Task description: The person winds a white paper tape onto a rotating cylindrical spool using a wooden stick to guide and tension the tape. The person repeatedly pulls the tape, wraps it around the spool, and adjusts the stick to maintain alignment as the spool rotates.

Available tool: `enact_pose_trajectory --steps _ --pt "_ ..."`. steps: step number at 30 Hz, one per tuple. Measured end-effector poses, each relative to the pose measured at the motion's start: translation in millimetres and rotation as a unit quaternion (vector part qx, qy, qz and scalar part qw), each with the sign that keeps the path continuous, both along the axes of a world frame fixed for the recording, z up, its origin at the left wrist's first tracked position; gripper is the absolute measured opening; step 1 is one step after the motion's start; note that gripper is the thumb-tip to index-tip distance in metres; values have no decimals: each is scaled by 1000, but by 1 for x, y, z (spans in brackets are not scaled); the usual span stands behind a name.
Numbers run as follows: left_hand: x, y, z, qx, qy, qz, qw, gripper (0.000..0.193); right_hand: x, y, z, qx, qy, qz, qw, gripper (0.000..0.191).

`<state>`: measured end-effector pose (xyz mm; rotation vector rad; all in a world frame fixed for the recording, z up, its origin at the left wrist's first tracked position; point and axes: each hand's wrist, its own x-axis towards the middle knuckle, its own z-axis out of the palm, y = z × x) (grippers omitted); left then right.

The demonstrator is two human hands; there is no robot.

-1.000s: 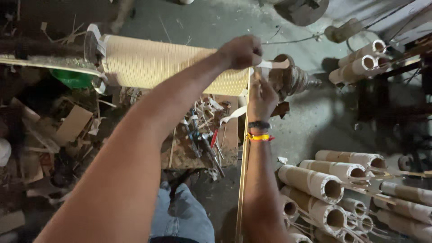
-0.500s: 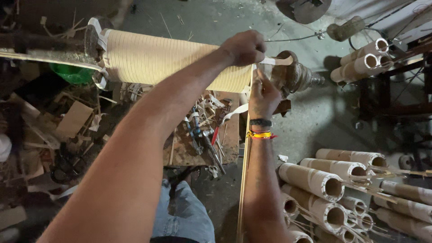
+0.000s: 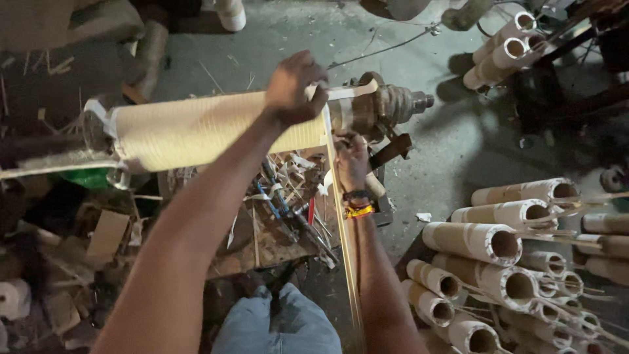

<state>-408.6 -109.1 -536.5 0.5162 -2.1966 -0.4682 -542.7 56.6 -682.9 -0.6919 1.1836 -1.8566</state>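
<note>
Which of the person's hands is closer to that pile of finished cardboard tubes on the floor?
Right. The right hand is just below the roll's end, nearer the tube pile; the left hand grips the pale roll higher up, farther away.

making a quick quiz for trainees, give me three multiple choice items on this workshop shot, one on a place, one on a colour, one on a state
1. Where does the left hand rest?
A. on the right end of the pale roll
B. on the floor
C. on the heap of tubes

2. What colour is the band on the right wrist?
A. blue
B. orange and yellow
C. white

3. How does the pale roll lie?
A. upright on the floor
B. crosswise, level, on the spindle
C. flat among the tubes

Answers:
1 A: the hand grips the roll's end, by the paper strip.
2 B: the wristband behind the right hand is orange and yellow.
3 B: it runs sideways into the metal spindle head, apart from the cardboard tubes.
</note>
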Motion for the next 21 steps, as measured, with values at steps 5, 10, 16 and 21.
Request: enact_pose_trajectory --steps 5,10,16,21 --pt "21 101 -25 51 70 138 987 8 6 1 -3 5 -175 148 973 28" --pt "19 145 -77 427 6 219 877 30 44 25 9 16 -334 140 932 25" --pt "25 109 -101 642 165 73 745 34 68 41 8 49 -313 200 927 34" --pt "52 107 -73 689 111 -35 715 28 60 37 5 74 -196 209 955 24"
